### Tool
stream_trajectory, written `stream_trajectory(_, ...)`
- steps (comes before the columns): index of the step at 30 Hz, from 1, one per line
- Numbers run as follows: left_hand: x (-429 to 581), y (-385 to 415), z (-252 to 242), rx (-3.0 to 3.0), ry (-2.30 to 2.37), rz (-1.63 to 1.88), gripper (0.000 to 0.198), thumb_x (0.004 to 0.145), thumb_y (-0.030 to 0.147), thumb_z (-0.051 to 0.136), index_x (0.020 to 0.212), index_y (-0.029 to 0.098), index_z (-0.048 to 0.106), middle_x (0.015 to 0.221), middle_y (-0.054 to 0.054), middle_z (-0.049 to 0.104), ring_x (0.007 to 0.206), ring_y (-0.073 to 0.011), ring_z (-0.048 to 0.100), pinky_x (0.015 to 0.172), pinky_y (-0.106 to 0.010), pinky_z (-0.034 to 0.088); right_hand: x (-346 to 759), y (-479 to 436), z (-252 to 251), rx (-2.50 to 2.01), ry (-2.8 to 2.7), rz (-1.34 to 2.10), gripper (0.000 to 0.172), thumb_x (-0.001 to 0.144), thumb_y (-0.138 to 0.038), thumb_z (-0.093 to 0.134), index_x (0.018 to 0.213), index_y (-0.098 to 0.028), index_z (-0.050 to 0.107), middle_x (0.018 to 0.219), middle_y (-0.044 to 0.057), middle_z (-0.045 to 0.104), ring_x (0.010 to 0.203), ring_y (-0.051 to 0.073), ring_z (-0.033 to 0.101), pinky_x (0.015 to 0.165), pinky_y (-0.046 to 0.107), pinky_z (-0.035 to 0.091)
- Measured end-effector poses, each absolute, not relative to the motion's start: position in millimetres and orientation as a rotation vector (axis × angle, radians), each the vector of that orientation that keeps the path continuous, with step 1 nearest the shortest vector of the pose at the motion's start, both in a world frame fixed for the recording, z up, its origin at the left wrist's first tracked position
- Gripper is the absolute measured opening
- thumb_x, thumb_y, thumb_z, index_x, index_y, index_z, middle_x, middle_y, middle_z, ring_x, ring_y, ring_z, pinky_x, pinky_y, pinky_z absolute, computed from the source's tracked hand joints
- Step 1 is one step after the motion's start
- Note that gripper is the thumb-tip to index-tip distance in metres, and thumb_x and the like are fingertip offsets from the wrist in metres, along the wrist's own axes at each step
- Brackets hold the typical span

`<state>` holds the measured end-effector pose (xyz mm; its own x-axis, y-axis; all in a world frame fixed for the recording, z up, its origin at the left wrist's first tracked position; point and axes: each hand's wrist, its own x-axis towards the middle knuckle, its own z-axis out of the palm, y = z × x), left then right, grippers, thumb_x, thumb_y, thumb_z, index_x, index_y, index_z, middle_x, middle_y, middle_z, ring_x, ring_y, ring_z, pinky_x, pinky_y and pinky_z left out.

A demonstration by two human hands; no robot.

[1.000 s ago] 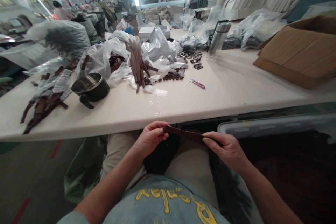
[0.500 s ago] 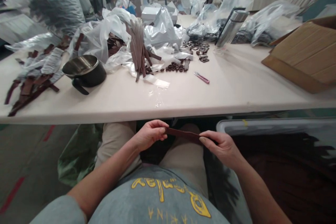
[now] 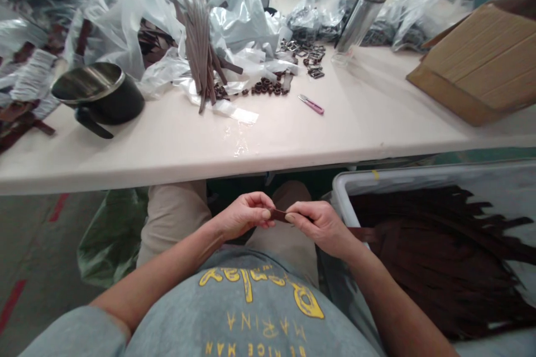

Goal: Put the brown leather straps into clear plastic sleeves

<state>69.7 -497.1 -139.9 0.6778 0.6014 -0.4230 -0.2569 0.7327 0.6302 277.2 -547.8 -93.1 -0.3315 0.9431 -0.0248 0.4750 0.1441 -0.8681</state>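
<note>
A narrow brown leather strap runs between my left hand and my right hand. Each hand pinches it between thumb and fingers, and the fingers hide most of its length. A dark strap end seems to continue past my right wrist towards the bin, though I cannot tell if it is the same piece. Both hands are over my lap, below the table's front edge.
A white table holds a steel pot, a bundle of brown strips, dark rings, metal buckles, pink snips, a steel flask, and a cardboard box. A white bin of brown straps stands on my right.
My hands have come closer together, leaving less strap showing between them. The view has tilted, and the bin of brown straps now shows more fully at the right.
</note>
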Motion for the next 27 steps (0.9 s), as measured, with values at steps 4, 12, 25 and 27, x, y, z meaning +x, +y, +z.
stream_trajectory(4,71.2,-497.3,-142.6,0.576,0.667,0.445,0.04,0.048,0.036,0.095,0.073,0.013,0.074,0.06,-0.003,0.068,0.048,-0.0079,0.058,0.048,-0.017,0.046,284.4,-546.5,-90.4,-1.329,-1.915,1.125,0.03,0.095,-0.033,0.055,0.074,-0.015,0.068,0.061,-0.002,0.057,0.056,0.009,0.047,0.054,0.021,0.034)
stream_trajectory(12,74.7,-495.1,-135.0,0.603,0.757,0.486,0.044,0.051,0.034,0.094,0.085,0.014,0.073,0.069,-0.003,0.071,0.053,-0.0099,0.063,0.052,-0.018,0.048,280.8,-545.9,-95.5,-1.368,-1.879,1.012,0.027,0.094,-0.029,0.056,0.072,-0.016,0.066,0.063,-0.002,0.061,0.057,0.01,0.051,0.056,0.021,0.035)
stream_trajectory(25,76.9,-498.9,-133.4,0.821,0.9,0.573,0.028,0.066,0.037,0.085,0.08,0.015,0.077,0.066,-0.005,0.072,0.06,-0.0131,0.064,0.059,-0.022,0.05,270.2,-548.0,-105.2,-1.458,-2.009,0.742,0.031,0.101,-0.033,0.048,0.079,-0.018,0.064,0.071,0.001,0.065,0.065,0.014,0.059,0.06,0.024,0.039)
stream_trajectory(27,75.7,-495.7,-132.1,0.794,0.929,0.594,0.028,0.065,0.038,0.085,0.077,0.014,0.076,0.066,-0.005,0.072,0.061,-0.0132,0.065,0.056,-0.021,0.05,272.0,-547.6,-105.8,-1.459,-2.087,0.611,0.026,0.101,-0.037,0.05,0.095,-0.018,0.067,0.083,0.003,0.069,0.073,0.017,0.063,0.065,0.026,0.042)
